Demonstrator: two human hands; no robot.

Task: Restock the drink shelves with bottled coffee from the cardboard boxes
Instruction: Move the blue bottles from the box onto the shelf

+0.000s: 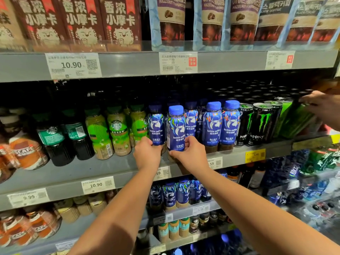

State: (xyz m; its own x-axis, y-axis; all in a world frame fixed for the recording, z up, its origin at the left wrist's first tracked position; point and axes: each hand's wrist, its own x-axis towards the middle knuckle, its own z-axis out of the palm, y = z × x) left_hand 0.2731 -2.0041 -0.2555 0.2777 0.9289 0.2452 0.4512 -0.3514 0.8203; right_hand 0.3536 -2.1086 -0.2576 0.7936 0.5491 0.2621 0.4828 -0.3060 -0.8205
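Note:
Blue-capped Luckin coffee bottles stand in a row on the middle shelf (128,168). My right hand (189,153) grips the base of the front bottle (176,128), which stands at the shelf's front edge. My left hand (147,153) curls round the base of the neighbouring bottle (156,124), just left and slightly behind. More of the same bottles (213,124) stand to the right. No cardboard box shows in this view.
Green Starbucks bottles (117,131) stand left of the blue ones, and black Monster cans (261,124) to the right. Another person's hand (323,107) reaches onto green cans at far right. More Luckin bottles (174,194) fill the shelf below. Cartons and pouches line the shelf above.

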